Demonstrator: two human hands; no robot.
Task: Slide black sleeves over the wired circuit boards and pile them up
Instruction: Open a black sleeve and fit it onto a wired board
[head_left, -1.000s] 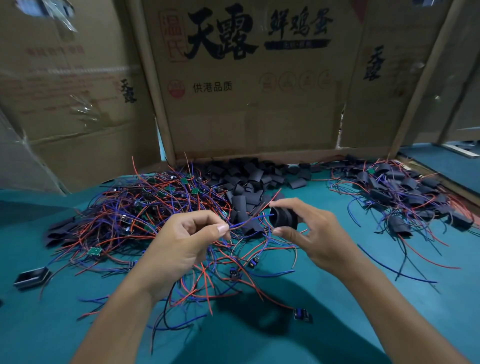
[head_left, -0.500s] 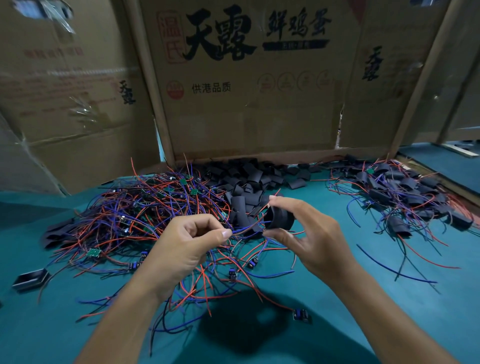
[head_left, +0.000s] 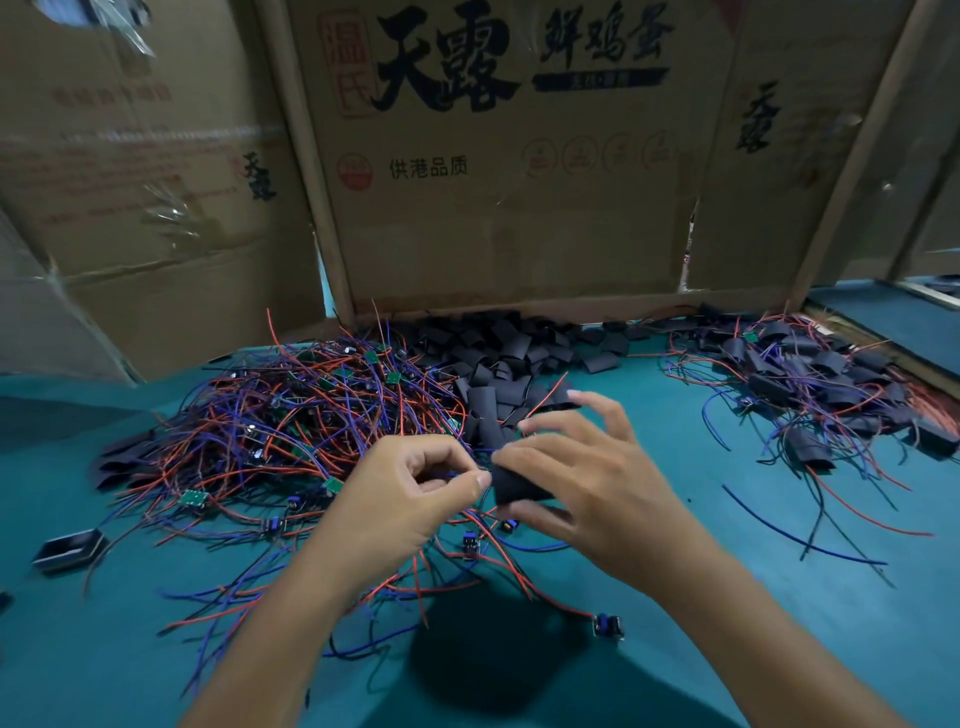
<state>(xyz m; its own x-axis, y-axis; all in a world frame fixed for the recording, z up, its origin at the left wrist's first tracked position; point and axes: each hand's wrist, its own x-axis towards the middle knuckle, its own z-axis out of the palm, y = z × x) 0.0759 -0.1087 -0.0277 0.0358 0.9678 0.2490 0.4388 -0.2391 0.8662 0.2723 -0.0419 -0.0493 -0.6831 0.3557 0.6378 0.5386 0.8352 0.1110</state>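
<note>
My left hand (head_left: 410, 493) is curled and pinches wires between thumb and forefinger; the board on them is hidden. Right beside it, my right hand (head_left: 587, 488) holds a black sleeve (head_left: 514, 486) between thumb and forefinger, its other fingers spread. Both hands hover above a tangle of red, blue and black wired circuit boards (head_left: 291, 426) on the teal table (head_left: 727, 597). A heap of loose black sleeves (head_left: 519, 353) lies behind, against the cardboard. At the right is a pile of sleeved boards (head_left: 810, 384).
Cardboard box walls (head_left: 519, 208) close off the back and left. A small black rectangular part (head_left: 70, 551) sits at the left edge. Loose wires with blue connectors (head_left: 607, 625) trail toward me. A wooden strip (head_left: 883, 358) borders the table at the right.
My right hand has brought the sleeve down and left until it meets my left hand's fingertips. My left hand has kept its pinch on the wires and barely moved.
</note>
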